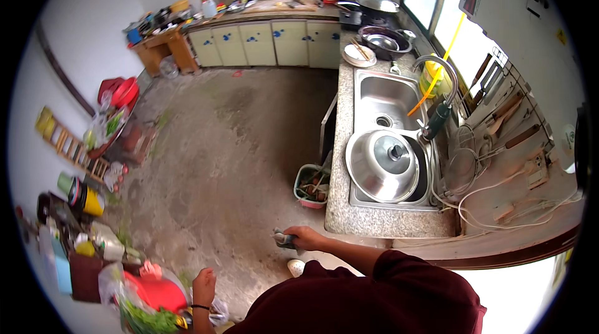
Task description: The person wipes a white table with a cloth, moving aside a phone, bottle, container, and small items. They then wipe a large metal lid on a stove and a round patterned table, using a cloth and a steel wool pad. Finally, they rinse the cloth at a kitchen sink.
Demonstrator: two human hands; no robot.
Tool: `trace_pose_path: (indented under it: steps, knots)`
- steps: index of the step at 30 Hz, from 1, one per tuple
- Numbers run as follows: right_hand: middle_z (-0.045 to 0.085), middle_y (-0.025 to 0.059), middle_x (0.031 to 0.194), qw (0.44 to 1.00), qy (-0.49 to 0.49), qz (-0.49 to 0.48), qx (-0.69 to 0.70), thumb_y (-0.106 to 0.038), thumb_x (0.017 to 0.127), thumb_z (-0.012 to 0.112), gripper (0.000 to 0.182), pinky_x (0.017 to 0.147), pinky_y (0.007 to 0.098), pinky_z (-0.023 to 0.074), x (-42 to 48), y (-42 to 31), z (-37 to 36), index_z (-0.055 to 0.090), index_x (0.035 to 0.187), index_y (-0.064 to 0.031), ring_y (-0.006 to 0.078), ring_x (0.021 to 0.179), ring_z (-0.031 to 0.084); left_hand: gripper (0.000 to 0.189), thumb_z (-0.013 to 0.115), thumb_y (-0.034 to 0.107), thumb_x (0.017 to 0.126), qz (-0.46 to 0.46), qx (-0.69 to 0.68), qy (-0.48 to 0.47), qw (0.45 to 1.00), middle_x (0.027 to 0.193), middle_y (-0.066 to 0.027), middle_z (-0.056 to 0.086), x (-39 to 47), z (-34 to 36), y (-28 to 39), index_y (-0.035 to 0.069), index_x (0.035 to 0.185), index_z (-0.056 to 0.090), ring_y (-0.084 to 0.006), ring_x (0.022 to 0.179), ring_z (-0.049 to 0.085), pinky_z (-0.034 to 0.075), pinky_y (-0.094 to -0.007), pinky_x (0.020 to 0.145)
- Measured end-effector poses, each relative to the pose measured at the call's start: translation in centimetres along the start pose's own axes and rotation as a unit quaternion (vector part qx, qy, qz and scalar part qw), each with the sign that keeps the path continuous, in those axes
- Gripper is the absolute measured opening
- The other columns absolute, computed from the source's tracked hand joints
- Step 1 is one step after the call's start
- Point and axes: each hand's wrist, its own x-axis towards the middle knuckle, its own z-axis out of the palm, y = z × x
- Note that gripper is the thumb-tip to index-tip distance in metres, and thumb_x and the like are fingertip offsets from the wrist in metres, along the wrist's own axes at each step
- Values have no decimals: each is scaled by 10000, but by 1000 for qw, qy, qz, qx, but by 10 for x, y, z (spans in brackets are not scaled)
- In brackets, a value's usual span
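In my right hand [306, 239] a crumpled greyish cloth [284, 239] is gripped, held over the concrete floor beside the counter's near corner. My left hand [204, 286] hangs at the lower left with a dark band on the wrist; its fingers look loosely curled, and whether it holds anything cannot be made out. Near the left hand are a red plastic item [157, 291] and leafy green vegetables [157, 320] in a plastic bag. A large steel lid [369, 179] with a black knob lies over the near basin of the double sink [358, 116].
A bin of scraps [299, 190] stands on the floor against the granite counter [398, 221]. A faucet [440, 116] rises behind the sink. Stacked bowls [359, 58] and a dark basin [398, 53] sit farther along. Vegetables and containers line the left wall.
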Motion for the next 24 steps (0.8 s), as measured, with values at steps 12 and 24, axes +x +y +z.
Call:
trace_pose_path:
  steps: [12,24]
  knots:
    - [646,76,878,964,149,159,152,1,813,542,342,718,304,491,241,32,-131,598,1149,-29,151,779,600,207,497,106,927,-29,-8,-3,1000,857,-103,627,346,-104,4,-31,1071,556,-141,702,613,511,-268,641]
    - [632,30,950,790,484,255,275,-30,852,489,281,819,256,448,336,22,-323,604,1107,-6,107,900,566,210,538,141,928,232,29,-274,933,882,-47,619,799,51,311,-16,1063,577,-110,780,583,499,-253,709]
